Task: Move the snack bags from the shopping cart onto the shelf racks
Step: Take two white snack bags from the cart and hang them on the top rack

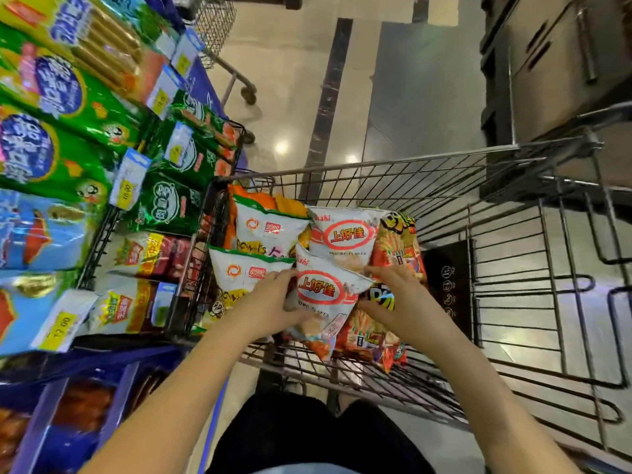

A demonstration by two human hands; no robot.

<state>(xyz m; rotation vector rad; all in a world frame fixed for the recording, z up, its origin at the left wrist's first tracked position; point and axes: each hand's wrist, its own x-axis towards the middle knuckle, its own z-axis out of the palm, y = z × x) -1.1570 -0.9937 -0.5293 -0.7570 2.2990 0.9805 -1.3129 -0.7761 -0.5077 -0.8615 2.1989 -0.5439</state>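
Several bags [270, 227] are still lying in the cart [376, 164], piled at its left end just beside the racks [99, 241], so I am judging most of the job as left to do. In the head view, my left hand [270, 299] is pinching the left edge of the near shrimp bag [325, 292] and my right hand [393, 292] is gripping its right corner, the bag resting on the pile. The racks are already holding green, blue and red packs.
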